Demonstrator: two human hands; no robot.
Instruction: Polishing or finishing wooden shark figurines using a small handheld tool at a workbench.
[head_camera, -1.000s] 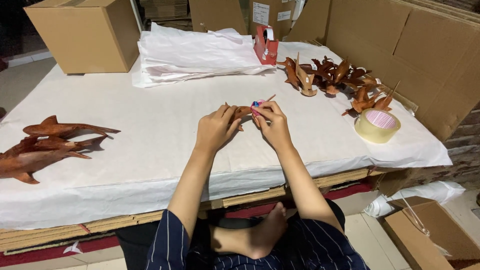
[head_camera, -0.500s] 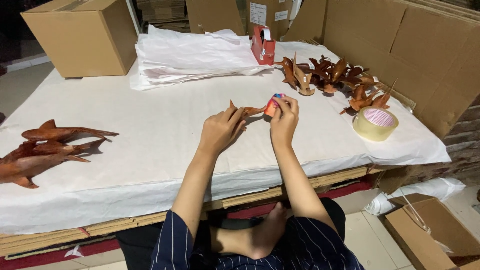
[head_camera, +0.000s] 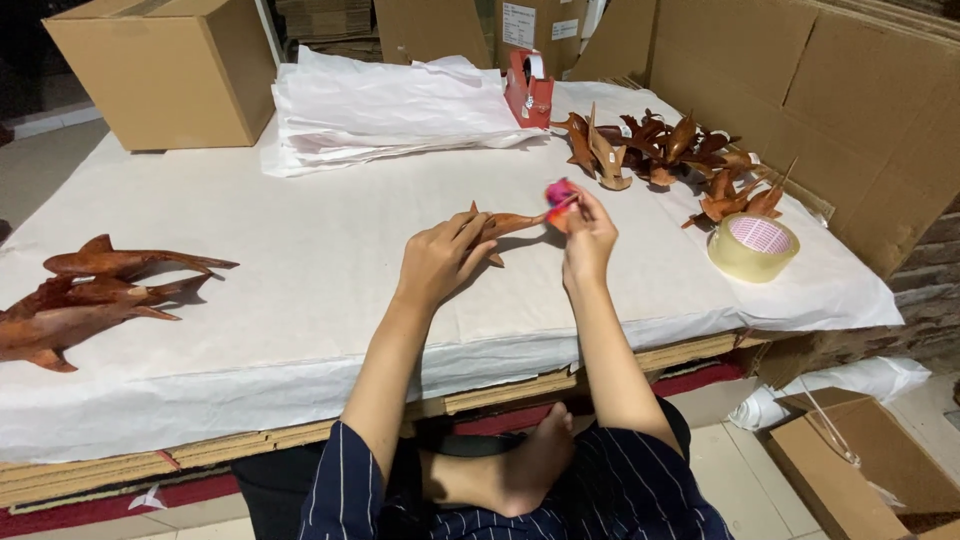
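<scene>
My left hand (head_camera: 442, 262) grips a small brown carved wooden dolphin (head_camera: 508, 224) by its body, holding it just above the white paper-covered table (head_camera: 300, 250). My right hand (head_camera: 588, 237) is at the dolphin's tail end, fingers pinched on a small pink and orange object (head_camera: 559, 194) that is blurred. Both forearms reach forward from my lap.
Larger wooden dolphins (head_camera: 90, 295) lie at the left edge. A pile of small carved dolphins (head_camera: 670, 155) sits at the right, a roll of clear tape (head_camera: 753, 247) in front of it. At the back are a red tape dispenser (head_camera: 528, 88), stacked white paper (head_camera: 390, 105) and a cardboard box (head_camera: 160, 65).
Both hands rose and shifted slightly right with the small dolphin. The right hand lifted the pink object up to the tail.
</scene>
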